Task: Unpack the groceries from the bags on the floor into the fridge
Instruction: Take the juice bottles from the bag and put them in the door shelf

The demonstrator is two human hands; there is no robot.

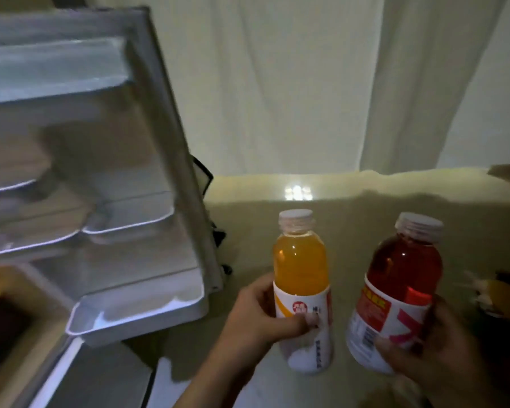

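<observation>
My left hand (262,316) grips an orange drink bottle (301,269) by its white label, holding it upright. Just to its right, my right hand (430,354) grips a red drink bottle (404,278), tilted slightly left, around its lower label. Both bottles have white caps and hang above the floor. The open fridge door (147,160) stands to the left, its white shelves bare; the lowest door shelf (136,316) is nearest to my left hand. The fridge's inside is mostly out of frame at the left edge.
A pale curtain (321,83) hangs behind, down to the beige floor (248,225). A dark object (203,175) sticks out behind the door's edge. A blurred yellow and dark bag (501,293) lies at the right edge.
</observation>
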